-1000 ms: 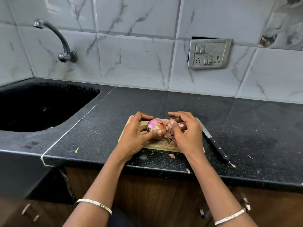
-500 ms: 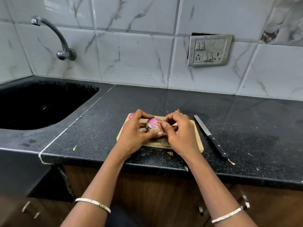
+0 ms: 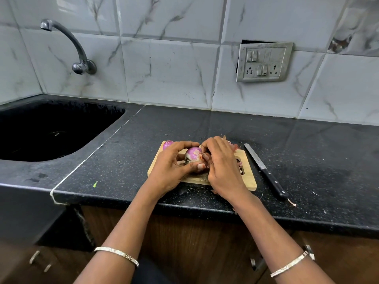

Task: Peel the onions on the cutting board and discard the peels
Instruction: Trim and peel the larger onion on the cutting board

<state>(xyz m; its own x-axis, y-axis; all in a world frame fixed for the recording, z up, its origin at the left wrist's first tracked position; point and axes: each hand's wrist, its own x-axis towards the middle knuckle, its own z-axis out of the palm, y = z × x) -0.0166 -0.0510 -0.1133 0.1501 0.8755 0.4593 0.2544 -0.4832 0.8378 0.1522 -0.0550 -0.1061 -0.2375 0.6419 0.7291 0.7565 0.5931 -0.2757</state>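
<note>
A purple onion point(image 3: 193, 153) is held just above the small wooden cutting board point(image 3: 249, 177) on the black counter. My left hand point(image 3: 170, 169) wraps around it from the left, thumb across its front. My right hand point(image 3: 220, 167) pinches a strip of dry skin at the onion's right side. A second purple onion point(image 3: 167, 144) rests on the board's far left corner, partly hidden by my left hand. Loose pinkish peels point(image 3: 232, 145) lie at the board's far right edge and around its handle hole.
A black-handled knife point(image 3: 265, 171) lies on the counter just right of the board. A deep black sink point(image 3: 51, 128) with a wall tap point(image 3: 79, 56) is at the left. A switch and socket panel point(image 3: 264, 62) sits on the tiled wall. Peel scraps dot the counter edge.
My right hand's fingers have moved in from the right and closed on the skin at the onion's side. My left hand keeps the same hold.
</note>
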